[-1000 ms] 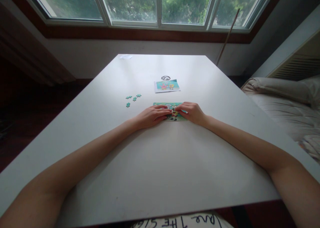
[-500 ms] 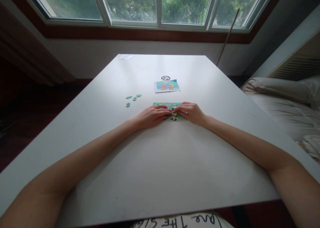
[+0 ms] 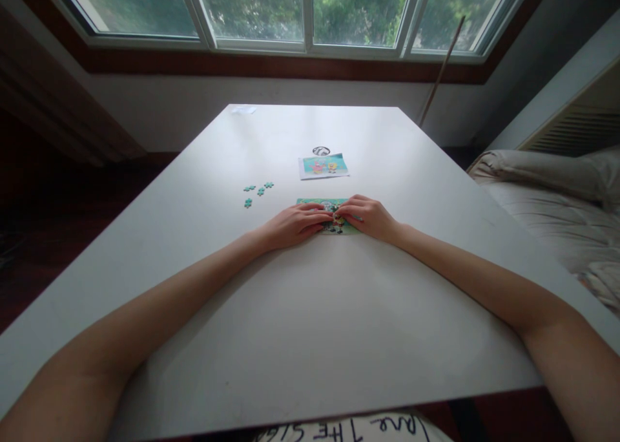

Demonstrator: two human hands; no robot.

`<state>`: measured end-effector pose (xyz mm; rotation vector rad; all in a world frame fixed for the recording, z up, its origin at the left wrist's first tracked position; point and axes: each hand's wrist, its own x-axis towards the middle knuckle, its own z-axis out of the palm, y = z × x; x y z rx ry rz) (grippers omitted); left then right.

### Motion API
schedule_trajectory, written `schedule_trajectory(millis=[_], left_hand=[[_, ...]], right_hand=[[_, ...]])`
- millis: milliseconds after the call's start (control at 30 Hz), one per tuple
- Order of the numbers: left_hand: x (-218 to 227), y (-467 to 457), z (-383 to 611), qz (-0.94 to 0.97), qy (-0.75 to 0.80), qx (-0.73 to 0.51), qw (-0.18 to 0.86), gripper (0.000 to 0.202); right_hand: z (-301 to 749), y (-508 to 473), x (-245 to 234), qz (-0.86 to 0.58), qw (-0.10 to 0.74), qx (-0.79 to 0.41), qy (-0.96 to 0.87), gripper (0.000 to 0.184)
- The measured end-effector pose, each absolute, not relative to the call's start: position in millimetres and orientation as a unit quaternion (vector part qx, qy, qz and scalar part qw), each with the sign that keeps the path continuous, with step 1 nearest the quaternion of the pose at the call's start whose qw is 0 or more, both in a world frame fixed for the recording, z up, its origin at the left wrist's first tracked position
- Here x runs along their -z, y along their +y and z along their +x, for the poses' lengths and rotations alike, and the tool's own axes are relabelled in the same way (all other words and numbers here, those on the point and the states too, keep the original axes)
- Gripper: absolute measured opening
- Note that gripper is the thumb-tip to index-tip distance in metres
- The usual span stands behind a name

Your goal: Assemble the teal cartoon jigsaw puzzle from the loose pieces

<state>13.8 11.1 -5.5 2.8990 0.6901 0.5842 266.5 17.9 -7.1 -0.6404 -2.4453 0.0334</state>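
A small jigsaw puzzle [image 3: 343, 230] with a green, colourful picture lies flat on the white table [image 3: 310, 313], partly covered by both hands. Across its left half rests my left hand [image 3: 298, 225], open, with its fingers stretched out and lying on the picture. From the other side my right hand [image 3: 368, 217] comes in, its fingers bent and drawn together at the puzzle's middle, close to the left fingertips. Whatever those right fingertips pinch is too small and hidden to make out.
Several loose green puzzle pieces [image 3: 261, 191] lie to the left. Beyond the puzzle are a picture card [image 3: 324, 165] and a round black-and-white item [image 3: 321, 151]. A whitish scrap [image 3: 243, 110] sits at the far left corner. A thin stick [image 3: 442, 72] leans by the window.
My right fingers have shifted slightly left over the puzzle, and a small pale edge that showed beneath them is no longer seen. My left hand stays where it was.
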Motion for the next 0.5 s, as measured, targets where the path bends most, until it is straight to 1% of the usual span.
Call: schedule_trajectory(millis=[300,500], left_hand=[[6.9,12.0,13.8,0.954,0.216,-0.206,0.036,0.033],[7.2,12.1,13.7,0.954,0.214,-0.207,0.03,0.033]], right_hand=[[265.0,13.9,4.5,-0.201,0.328,-0.013,-0.923,0.017],[264.2,14.5,5.0,-0.207,0.319,-0.018,-0.925,0.017]])
